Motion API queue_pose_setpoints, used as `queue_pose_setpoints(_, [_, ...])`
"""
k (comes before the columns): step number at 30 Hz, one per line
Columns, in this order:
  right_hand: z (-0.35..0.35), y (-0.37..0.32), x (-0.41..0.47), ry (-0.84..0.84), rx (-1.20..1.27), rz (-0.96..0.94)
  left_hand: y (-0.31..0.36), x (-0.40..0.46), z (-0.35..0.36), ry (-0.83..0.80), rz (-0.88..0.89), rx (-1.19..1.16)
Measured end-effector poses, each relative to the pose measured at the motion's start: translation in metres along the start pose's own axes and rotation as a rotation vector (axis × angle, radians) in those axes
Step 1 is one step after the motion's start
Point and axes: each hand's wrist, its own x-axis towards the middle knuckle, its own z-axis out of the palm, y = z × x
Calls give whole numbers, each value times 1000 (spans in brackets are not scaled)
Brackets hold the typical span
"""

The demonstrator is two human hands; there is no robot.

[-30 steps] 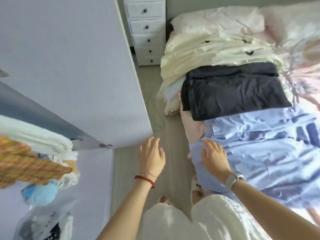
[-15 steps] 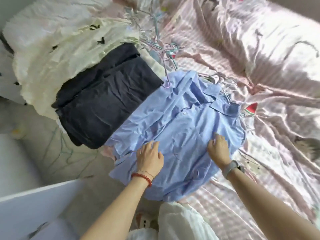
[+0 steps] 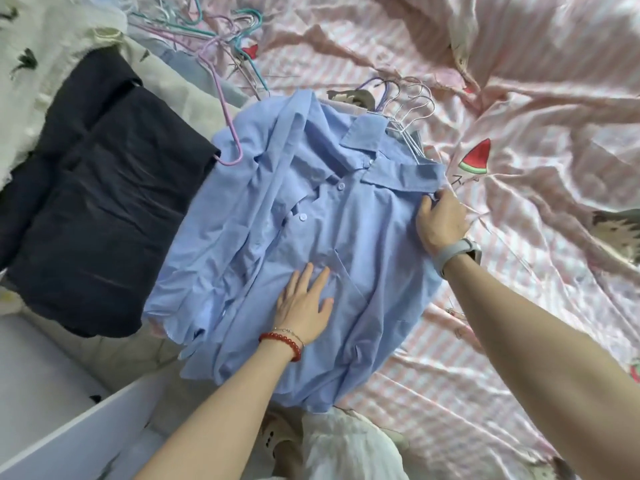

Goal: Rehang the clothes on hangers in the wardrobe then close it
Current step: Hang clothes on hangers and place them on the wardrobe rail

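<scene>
At nine o'clock lies a dark garment [image 3: 100, 202]. The blue shirt [image 3: 294, 237] sits centre on the bed [image 3: 519, 133]; left hand [image 3: 304, 306] presses flat, fingers apart. Right hand [image 3: 441, 223] pinches its shoulder at three o'clock. Best flatten it, then fetch a hanger [image 3: 225, 109] from twelve o'clock.

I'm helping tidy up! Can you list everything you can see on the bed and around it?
blue shirt: one, light blue, buttoned, lying on the bed in the middle
dark garment: one, navy, folded, left of the shirt
cream garment: one, cream with small dark prints, top left
hangers: several, pink, teal and white, above the shirt
bedsheet: one, pink striped with watermelon prints, right side
left hand: flat on the shirt front, red bracelet
right hand: grips the shirt's shoulder edge, grey watch
</scene>
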Motion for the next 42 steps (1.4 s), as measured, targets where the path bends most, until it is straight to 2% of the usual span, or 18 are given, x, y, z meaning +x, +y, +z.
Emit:
queue_pose_setpoints(3, [-5,2,-15,95,160,-106,3,0,-17,108,16,-77])
queue_pose_setpoints(6, [-17,11,-46,158,205,-255,15,2,-52,402,130,-61])
queue_pose_setpoints(8, [-29,21,-66,99,150,-366,27,8,-81,600,240,-5])
queue_pose_setpoints(10, [-41,33,-81,10,99,-468,41,15,-109,693,341,71])
queue_pose_setpoints(12, [-51,44,-90,-37,115,-471,49,22,-130,651,380,190])
queue_pose_setpoints(14, [-61,48,-94,-20,210,-371,52,28,-138,522,367,309])
queue_pose_setpoints(16, [-70,50,-96,28,247,-338,50,29,-137,436,355,309])
queue_pose_setpoints(20, [-80,46,-105,170,97,-549,38,1,-123,487,402,187])
queue_pose_setpoints(23, [-77,39,-113,163,6,-645,15,-44,-111,520,300,128])
queue_pose_setpoints(28, [-48,-5,-144,-45,-29,-722,-43,-117,-79,479,51,-82])
queue_pose_setpoints(31, [-26,-43,-180,-188,-26,-821,-90,-163,-64,571,-140,-268])
queue_pose_setpoints(35, [1,-95,-252,-411,18,-1069,-161,-235,-43,844,-333,-488])
queue_pose_setpoints(38, [24,-131,-319,-510,-15,-1306,-210,-294,-17,1075,-539,-569])
queue_pose_setpoints(42, [51,-168,-412,-733,-106,-1601,-260,-382,28,1396,-799,-624])
